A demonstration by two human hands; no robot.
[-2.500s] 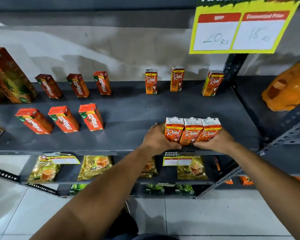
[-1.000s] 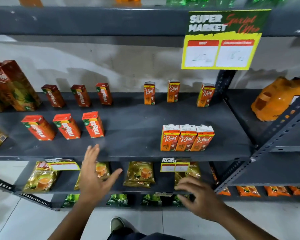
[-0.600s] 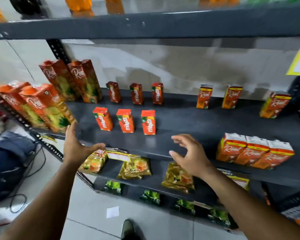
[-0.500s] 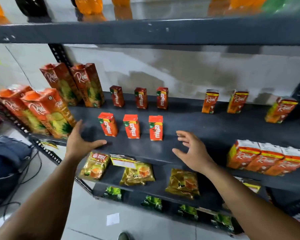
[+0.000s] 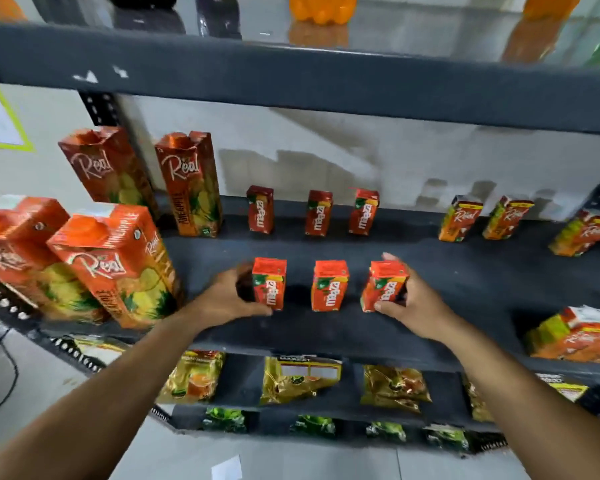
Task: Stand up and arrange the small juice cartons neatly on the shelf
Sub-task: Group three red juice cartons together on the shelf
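Note:
Three small red Maaza cartons stand in a front row on the dark grey shelf (image 5: 465,278). My left hand (image 5: 229,296) wraps the left carton (image 5: 269,284) from its left side. My right hand (image 5: 413,299) grips the right carton (image 5: 383,285), which tilts slightly. The middle carton (image 5: 329,285) stands upright between them, untouched. Three more Maaza cartons (image 5: 319,213) stand in a row at the back. A tight group of small Real cartons (image 5: 582,336) sits at the front right, and three spaced Real cartons (image 5: 506,218) stand at the back right.
Tall Real pineapple cartons (image 5: 118,265) crowd the shelf's left end, close to my left hand. Gold snack packets (image 5: 300,379) lie on the shelf below, green packets under those. Bottles stand on the shelf above (image 5: 319,8). Tiled floor lies beneath.
I let go of the grouped Real cartons, the view swung left, and both hands reached in and closed on the outer two Maaza cartons of the front row.

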